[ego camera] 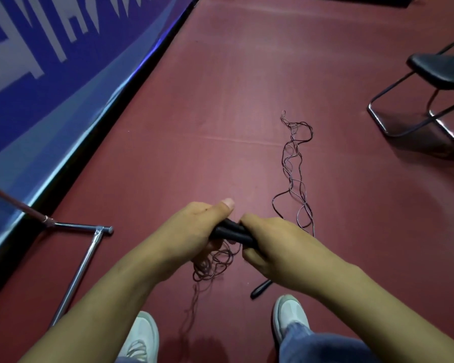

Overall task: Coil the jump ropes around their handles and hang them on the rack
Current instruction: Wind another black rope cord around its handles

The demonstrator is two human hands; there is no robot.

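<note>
Two black jump-rope handles point(232, 232) lie side by side between my hands, at waist height over the floor. My left hand point(192, 237) grips their left end, thumb up. My right hand point(278, 247) grips their right end. A bunch of thin dark rope loops point(212, 265) hangs under the handles, with a strand trailing down to the floor. A second thin rope point(295, 166) lies tangled on the red floor ahead, and a black handle point(260, 288) lies on the floor under my right wrist.
The metal foot of a rack point(81, 258) stands on the floor at the left, by a blue banner wall point(50, 74). A black folding chair point(435, 82) stands at the right. My two white shoes point(290, 314) are at the bottom.
</note>
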